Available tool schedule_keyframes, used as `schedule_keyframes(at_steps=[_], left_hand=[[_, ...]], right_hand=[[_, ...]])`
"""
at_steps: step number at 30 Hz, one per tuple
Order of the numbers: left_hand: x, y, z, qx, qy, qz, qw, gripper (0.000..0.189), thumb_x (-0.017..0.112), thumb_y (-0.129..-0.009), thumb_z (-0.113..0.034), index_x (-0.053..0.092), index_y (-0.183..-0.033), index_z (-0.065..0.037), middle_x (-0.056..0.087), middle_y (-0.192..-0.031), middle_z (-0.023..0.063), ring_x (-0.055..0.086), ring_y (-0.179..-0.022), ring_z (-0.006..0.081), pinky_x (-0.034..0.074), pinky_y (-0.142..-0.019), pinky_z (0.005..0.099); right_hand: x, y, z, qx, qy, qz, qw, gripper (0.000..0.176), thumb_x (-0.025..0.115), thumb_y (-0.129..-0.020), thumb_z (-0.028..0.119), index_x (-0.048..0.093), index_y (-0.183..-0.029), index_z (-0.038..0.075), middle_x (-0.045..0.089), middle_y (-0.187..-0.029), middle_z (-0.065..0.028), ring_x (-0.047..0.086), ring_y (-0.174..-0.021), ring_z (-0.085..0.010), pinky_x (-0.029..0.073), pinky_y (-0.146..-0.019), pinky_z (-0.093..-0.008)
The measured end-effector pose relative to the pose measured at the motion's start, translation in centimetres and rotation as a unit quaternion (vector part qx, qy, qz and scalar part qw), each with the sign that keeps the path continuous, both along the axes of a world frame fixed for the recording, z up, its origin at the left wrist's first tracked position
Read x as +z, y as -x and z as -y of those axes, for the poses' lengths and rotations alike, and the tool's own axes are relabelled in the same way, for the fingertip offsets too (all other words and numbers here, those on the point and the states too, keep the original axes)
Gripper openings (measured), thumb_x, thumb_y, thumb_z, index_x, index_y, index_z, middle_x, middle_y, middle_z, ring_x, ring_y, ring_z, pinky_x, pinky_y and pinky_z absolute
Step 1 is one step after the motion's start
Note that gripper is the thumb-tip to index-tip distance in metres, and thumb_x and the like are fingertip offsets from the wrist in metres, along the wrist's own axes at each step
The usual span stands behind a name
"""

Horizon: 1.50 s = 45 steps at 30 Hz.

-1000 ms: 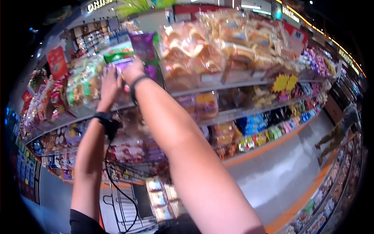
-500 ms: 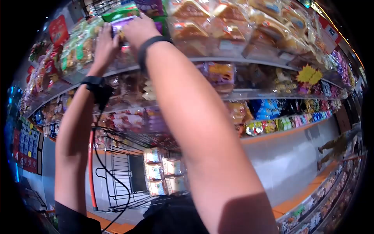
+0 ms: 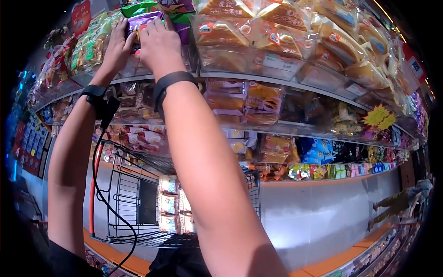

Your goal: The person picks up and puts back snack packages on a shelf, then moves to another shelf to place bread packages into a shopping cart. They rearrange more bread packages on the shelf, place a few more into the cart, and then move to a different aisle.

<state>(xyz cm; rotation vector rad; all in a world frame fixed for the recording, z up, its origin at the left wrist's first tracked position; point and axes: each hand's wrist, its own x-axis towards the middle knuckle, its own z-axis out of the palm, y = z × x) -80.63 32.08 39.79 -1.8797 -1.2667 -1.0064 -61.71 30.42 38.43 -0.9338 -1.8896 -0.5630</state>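
Both my hands are up at the top shelf, at a purple snack packet (image 3: 144,19) with a dark, shiny wrapper. My left hand (image 3: 117,48) grips its left side, fingers pointing up and thumb toward the middle. From the right, my right hand (image 3: 160,46) has its fingers bent over the front of the same packet. The lower part of the packet is hidden behind my hands. A green packet (image 3: 138,8) lies just behind it, and another purple packet (image 3: 182,30) stands to the right of my right hand. Green-printed clear packets (image 3: 92,48) are stacked on the left.
Wrapped triangular sandwich cakes (image 3: 224,31) fill the shelf to the right, behind a clear front lip. Lower shelves carry more packaged snacks (image 3: 263,99). Below my arms is a black wire shopping cart (image 3: 124,203) with several packs (image 3: 168,203). A person (image 3: 401,196) stands far right.
The view has shifted, so the cart and lower shelves show more fully. My right hand now sits lower on the purple packet, its fingers clearer; my left hand stays at the packet's left side.
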Motion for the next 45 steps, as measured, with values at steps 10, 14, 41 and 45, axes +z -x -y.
schedule_keyframes(at_steps=[10, 14, 41, 45], left_hand=[[-1.7, -2.8, 3.8, 0.015, -0.091, 0.002, 0.996, 0.056, 0.051, -0.099, -0.025, 0.034, -0.144, 0.003, 0.036, -0.149, 0.0264, 0.032, -0.138, 0.0444, 0.025, -0.115, 0.0482], [-6.8, -2.6, 9.9, 0.041, 0.01, -0.007, 0.999, 0.07, 0.053, -0.098, -0.029, 0.018, -0.152, -0.003, 0.015, -0.16, 0.0202, 0.012, -0.148, 0.0408, 0.015, -0.117, 0.0544], [-21.5, -24.5, 7.2, -0.027, 0.252, -0.091, 0.963, 0.076, 0.05, -0.092, -0.05, 0.024, -0.154, -0.013, 0.017, -0.161, 0.0121, 0.013, -0.148, 0.0378, 0.014, -0.113, 0.0647], [-21.0, -25.2, 7.0, 0.017, 0.235, -0.098, 0.967, 0.074, 0.05, -0.092, -0.049, 0.025, -0.154, -0.016, 0.019, -0.161, 0.0114, 0.015, -0.148, 0.0375, 0.015, -0.112, 0.0673]], right_hand=[[1.6, 1.1, 1.3, -0.065, 0.082, 0.096, 0.99, 0.048, 0.041, -0.095, 0.031, 0.052, -0.136, 0.006, 0.047, -0.145, -0.019, 0.035, -0.14, -0.0336, 0.012, -0.121, -0.0472], [-0.5, 0.4, 2.4, -0.025, -0.104, 0.07, 0.992, 0.042, 0.051, -0.088, 0.023, 0.06, -0.123, 0.001, 0.053, -0.136, -0.0209, 0.045, -0.131, -0.0355, 0.02, -0.117, -0.0509], [-20.0, -29.5, 3.4, -0.093, 0.126, 0.072, 0.985, 0.08, 0.065, -0.079, 0.054, 0.045, -0.142, 0.008, 0.04, -0.15, -0.0099, 0.037, -0.137, -0.0339, 0.019, -0.114, -0.0594], [-19.4, -28.8, 3.1, -0.13, 0.13, 0.099, 0.978, 0.078, 0.062, -0.084, 0.053, 0.042, -0.145, 0.008, 0.041, -0.148, -0.0083, 0.036, -0.138, -0.0316, 0.02, -0.114, -0.0601]])
